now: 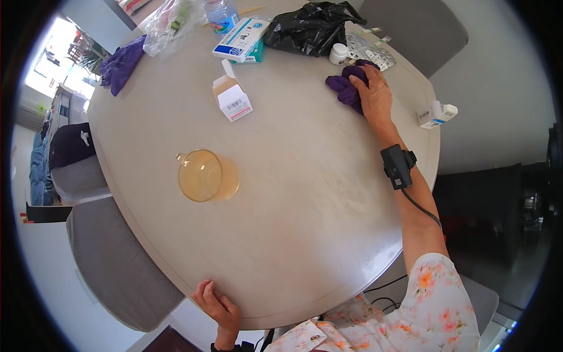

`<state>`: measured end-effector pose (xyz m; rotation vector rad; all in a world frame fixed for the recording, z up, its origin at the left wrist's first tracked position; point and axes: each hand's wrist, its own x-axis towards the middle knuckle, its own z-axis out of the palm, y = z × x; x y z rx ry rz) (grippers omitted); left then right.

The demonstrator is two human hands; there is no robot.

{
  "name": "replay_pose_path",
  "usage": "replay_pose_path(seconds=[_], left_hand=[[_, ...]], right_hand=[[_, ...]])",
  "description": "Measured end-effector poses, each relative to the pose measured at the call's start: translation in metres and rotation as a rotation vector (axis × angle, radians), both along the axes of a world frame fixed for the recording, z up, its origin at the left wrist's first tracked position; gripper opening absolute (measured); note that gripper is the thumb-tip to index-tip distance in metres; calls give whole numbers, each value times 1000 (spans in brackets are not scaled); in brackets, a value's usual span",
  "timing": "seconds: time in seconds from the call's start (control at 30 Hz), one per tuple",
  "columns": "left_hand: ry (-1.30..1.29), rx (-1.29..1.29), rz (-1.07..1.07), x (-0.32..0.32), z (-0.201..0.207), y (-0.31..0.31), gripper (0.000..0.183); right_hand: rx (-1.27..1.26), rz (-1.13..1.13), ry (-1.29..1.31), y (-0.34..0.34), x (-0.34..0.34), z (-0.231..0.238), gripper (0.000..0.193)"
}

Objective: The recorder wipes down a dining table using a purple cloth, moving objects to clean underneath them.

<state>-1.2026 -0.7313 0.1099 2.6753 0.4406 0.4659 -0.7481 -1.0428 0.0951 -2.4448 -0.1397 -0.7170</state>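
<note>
My right hand (375, 97) reaches far across the table and grips a bunched dark purple cloth (345, 88), fingers pressed into its folds. A small white bottle (338, 54) and silver blister packs (375, 54) lie just beyond that cloth. Down at the table's near edge my left hand (218, 305) rests with loosely bent fingers and nothing in it. Ahead of it stands a yellowish clear glass mug (205, 176). Farther back is a white carton (233, 101) with its flap up.
Along the far side lie a black plastic bag (308, 29), a blue-and-white box (241, 38), a water bottle (221, 14), a clear bag (167, 29) and another purple cloth (122, 64). A small white box (433, 115) stands near the right rim. Grey chairs (120, 264) surround the table.
</note>
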Motion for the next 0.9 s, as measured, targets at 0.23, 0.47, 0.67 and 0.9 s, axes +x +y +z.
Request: replay_pose_path(seconds=[0.23, 0.47, 0.67, 0.9], left_hand=[[20, 39, -12, 1, 1, 0, 37], [51, 64, 28, 1, 1, -4, 40], [82, 64, 47, 0, 3, -5, 46], [65, 75, 47, 5, 3, -7, 43]], right_hand=[[-11, 30, -36, 5, 3, -2, 41], [-209, -56, -71, 10, -15, 7, 59], [-341, 108, -251, 53, -33, 46, 57], [67, 591, 49, 126, 3, 59, 49]])
